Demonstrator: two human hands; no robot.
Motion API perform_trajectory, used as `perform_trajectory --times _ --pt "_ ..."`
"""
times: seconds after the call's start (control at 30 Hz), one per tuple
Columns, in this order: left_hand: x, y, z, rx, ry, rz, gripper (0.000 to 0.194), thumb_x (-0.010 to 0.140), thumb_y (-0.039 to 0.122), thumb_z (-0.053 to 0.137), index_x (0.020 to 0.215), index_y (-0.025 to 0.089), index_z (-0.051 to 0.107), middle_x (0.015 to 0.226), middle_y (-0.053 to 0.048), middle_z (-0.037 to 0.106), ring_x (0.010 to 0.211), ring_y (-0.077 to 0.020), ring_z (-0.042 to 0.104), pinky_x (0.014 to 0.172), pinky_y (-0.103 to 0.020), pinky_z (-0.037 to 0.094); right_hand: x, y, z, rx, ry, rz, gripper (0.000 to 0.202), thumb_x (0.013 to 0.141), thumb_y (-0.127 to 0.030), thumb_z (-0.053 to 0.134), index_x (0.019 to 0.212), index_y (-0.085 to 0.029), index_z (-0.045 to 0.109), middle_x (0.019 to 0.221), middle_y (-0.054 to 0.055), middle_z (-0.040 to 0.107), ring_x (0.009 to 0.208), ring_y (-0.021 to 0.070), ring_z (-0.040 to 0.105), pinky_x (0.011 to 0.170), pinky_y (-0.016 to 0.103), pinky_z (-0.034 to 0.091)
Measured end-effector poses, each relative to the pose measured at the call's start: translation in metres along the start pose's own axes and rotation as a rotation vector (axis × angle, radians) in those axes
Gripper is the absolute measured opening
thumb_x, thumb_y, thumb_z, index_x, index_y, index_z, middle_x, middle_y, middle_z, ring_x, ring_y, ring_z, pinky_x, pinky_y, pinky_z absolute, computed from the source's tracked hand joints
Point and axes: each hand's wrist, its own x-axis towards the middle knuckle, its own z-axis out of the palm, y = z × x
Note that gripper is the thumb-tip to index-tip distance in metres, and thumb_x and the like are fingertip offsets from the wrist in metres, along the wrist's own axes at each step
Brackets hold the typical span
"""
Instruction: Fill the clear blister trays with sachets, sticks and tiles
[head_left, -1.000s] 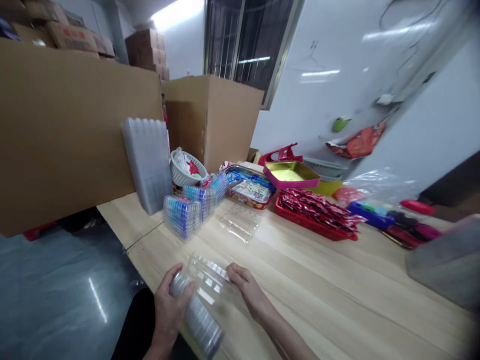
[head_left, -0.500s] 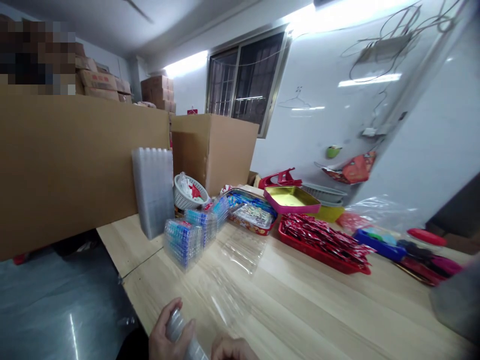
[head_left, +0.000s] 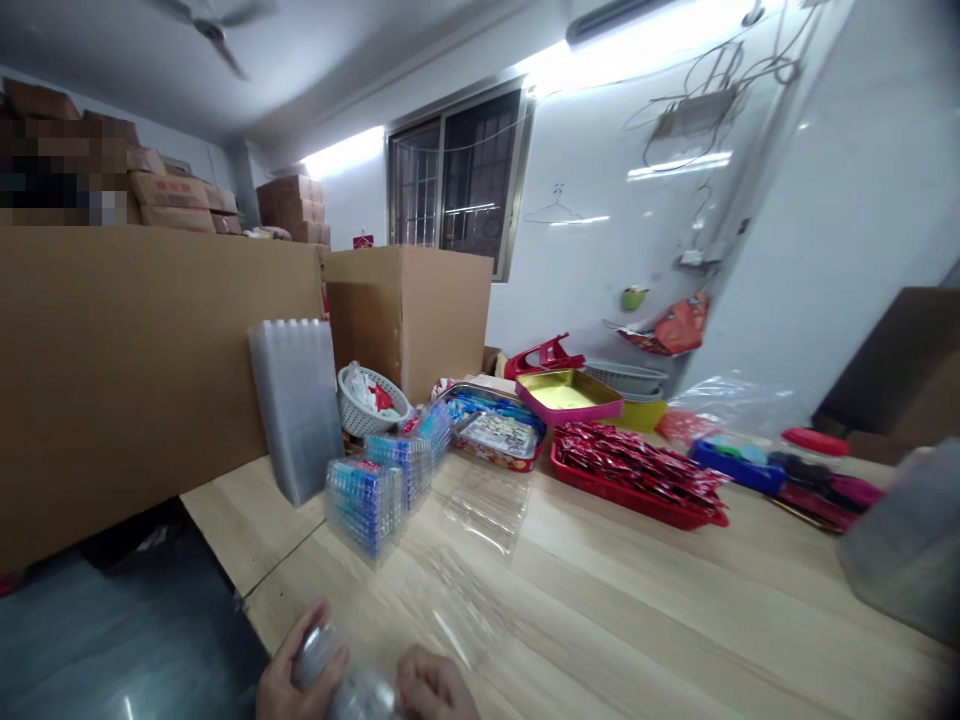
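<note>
At the bottom of the view, my left hand (head_left: 296,675) is wrapped around a clear, ribbed plastic piece (head_left: 316,655) that looks like thin packaging. My right hand (head_left: 435,685) is closed, its curled fingers at the right end of the same plastic; its exact grip is blurred. Beyond my hands, clear plastic trays (head_left: 484,510) lie flat on the wooden table (head_left: 600,620). Clear packs with blue contents (head_left: 367,505) stand in rows ahead and slightly left. Behind them rises a tall stack of clear plastic trays (head_left: 296,415).
A red tray (head_left: 637,495) piled with shiny red packets sits right of centre. Near it are a tin (head_left: 499,445) of small items, a gold-lined pink tin (head_left: 570,395) and a blue tray (head_left: 735,468). Large cardboard (head_left: 150,370) borders the left. A translucent container (head_left: 907,545) stands far right.
The camera view has tilted up and shifted right. Both hands appear lower and further left, and the clear plastic between them has turned, its end now at my right fingers.
</note>
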Motion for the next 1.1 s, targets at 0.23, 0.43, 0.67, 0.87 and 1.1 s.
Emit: perform_trajectory --times 0.23,0.43,0.67,0.87,1.1 --pt "-0.010 -0.002 -0.004 -0.045 0.054 0.052 0.054 0.053 0.040 0.073 0.101 0.015 0.068 0.098 -0.007 0.073 0.101 -0.0308 0.064 0.094 -0.039 0.049 0.017 -0.008 -0.028 -0.048 0.350 0.050 0.037 0.059 -0.052 0.058 0.050 -0.020 0.042 0.046 -0.006 0.039 0.044 0.0085 0.038 0.049 0.023 0.032" --pt "-0.024 0.010 -0.016 -0.122 0.096 -0.010 0.044 0.053 0.040 0.073 0.090 0.015 0.068 0.090 -0.006 0.071 0.088 -0.0271 0.065 0.073 -0.029 0.054 0.008 -0.023 -0.049 -0.644 0.396 -0.171 0.023 0.072 -0.037 0.048 0.058 -0.019 0.050 0.061 0.003 0.053 0.060 0.0163 0.050 0.059 0.030 0.041" --pt "-0.031 0.027 -0.014 -0.169 0.140 -0.046 0.041 0.049 0.039 0.074 0.082 0.015 0.068 0.085 -0.005 0.070 0.081 -0.0239 0.063 0.066 -0.026 0.051 -0.024 -0.023 -0.028 -1.232 0.327 -0.391 0.042 0.080 -0.038 0.057 0.118 -0.020 0.054 0.126 0.017 0.053 0.120 0.0347 0.044 0.099 0.056 0.029" --pt "-0.029 0.017 -0.015 -0.151 0.145 -0.054 0.043 0.052 0.042 0.073 0.085 0.016 0.067 0.088 -0.005 0.069 0.085 -0.0241 0.062 0.071 -0.028 0.050 -0.022 -0.013 -0.035 -1.417 0.177 -0.145 0.063 0.072 -0.032 0.061 0.131 -0.016 0.046 0.143 0.021 0.038 0.134 0.0400 0.027 0.106 0.065 0.007" --pt "-0.035 0.003 0.016 -0.078 0.220 0.020 0.039 0.058 0.042 0.071 0.087 0.016 0.067 0.090 -0.005 0.069 0.089 -0.0262 0.063 0.081 -0.034 0.049 0.005 -0.048 -0.078 -1.432 0.015 -0.159 0.064 0.072 -0.030 0.059 0.132 -0.010 0.045 0.137 0.020 0.046 0.132 0.0318 0.034 0.110 0.058 0.007"
